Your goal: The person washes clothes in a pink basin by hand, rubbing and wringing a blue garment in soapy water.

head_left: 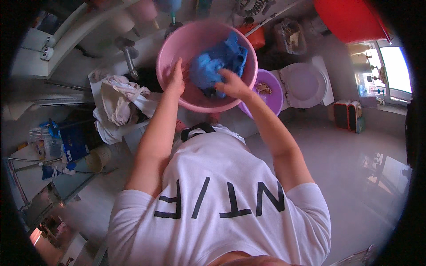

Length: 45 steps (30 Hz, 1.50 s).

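Observation:
A large pink basin (171,42) stands in front of me, with a bunched blue cloth (206,71) inside it, spread toward its right side. My left hand (176,79) is at the basin's left, its fingers stretched out and held close together, apart from the cloth. On the cloth's lower right part is my right hand (232,85), its fingers bent and slightly blurred against the fabric. They appear to grip it, though the fingertips are partly hidden.
A purple basin (276,86) with something brownish in it sits right of the pink one, beside a white toilet (306,84). At left, white cloths (117,99) lie at a sink with a metal faucet (129,57). A red basin (350,17) hangs at upper right.

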Available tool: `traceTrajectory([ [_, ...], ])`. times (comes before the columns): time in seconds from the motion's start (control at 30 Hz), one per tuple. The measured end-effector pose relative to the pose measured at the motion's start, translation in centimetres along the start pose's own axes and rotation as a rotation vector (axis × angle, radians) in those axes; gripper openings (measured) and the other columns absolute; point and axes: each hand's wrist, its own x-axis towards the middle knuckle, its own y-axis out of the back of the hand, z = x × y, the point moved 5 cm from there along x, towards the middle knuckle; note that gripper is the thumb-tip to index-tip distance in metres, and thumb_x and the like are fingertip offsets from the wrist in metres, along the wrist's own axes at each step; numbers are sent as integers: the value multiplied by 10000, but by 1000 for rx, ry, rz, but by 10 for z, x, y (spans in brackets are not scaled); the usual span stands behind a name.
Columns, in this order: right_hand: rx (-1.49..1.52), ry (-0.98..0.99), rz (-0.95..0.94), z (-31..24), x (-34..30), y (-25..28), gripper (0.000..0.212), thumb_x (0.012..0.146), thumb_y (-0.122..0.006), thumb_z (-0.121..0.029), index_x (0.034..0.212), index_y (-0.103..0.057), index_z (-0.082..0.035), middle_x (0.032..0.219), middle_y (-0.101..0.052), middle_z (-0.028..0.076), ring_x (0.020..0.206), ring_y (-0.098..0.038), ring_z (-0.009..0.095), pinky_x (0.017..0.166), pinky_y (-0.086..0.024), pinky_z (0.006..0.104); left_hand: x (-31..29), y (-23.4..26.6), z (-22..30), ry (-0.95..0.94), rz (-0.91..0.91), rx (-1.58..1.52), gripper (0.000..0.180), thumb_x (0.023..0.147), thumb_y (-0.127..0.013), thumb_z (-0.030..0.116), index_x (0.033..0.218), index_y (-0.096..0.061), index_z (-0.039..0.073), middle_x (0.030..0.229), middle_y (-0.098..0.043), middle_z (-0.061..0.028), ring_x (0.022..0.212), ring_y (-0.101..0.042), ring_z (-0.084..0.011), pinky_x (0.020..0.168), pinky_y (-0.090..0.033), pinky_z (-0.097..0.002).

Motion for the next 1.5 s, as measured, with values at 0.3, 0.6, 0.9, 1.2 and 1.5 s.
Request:
traceTrajectory([
  [0.3, -632, -35, 372, 11, 59, -3, 415, 816, -562, -354, 1136, -579, -91, 1268, -494, 154, 1189, -440, 332, 958, -366, 470, -14, -59, 10, -536, 304, 1345, 600, 879, -420, 483, 1379, -349, 159, 1401, -328, -203, 1302, -300, -385, 1038, -236, -541],
  [0.6, -916, -18, 134, 72, 110, -45, 527, 858, -466, -423, 1311, -452, -152, 1419, -348, 88, 1341, -264, 292, 1045, -174, 610, 44, -40, -20, -546, 398, 1971, 556, 891, -431, 393, 1396, -330, 183, 1468, -235, -148, 1358, -175, -380, 1049, -88, -626],
  [0.9, -776, 7, 206, 83, 128, -47, 558, 824, -505, -432, 1302, -456, -148, 1394, -368, 107, 1324, -277, 307, 1061, -168, 576, 43, -43, -10, -878, 552, 1774, 441, 845, -506, 335, 1242, -495, 146, 1291, -423, -173, 1220, -368, -372, 1023, -235, -569],
  [1.2, -590, -532, 429, 67, 100, -2, 656, 789, -591, -405, 1343, -374, -126, 1337, -400, 162, 1247, -347, 367, 987, -298, 557, 27, -13, 14, -307, 595, 1428, 475, 837, -560, 369, 1232, -471, 121, 1182, -480, -222, 1102, -476, -403, 879, -424, -488],
  [1.5, 367, -477, 339, 54, 111, -44, 638, 738, -669, -301, 1280, -423, -72, 1058, -601, 225, 990, -587, 371, 850, -456, 418, 6, -31, 34, -35, 303, 440, 787, 846, -420, 639, 1378, -349, 63, 1369, -404, -126, 1258, -385, -286, 1013, -344, -473],
])
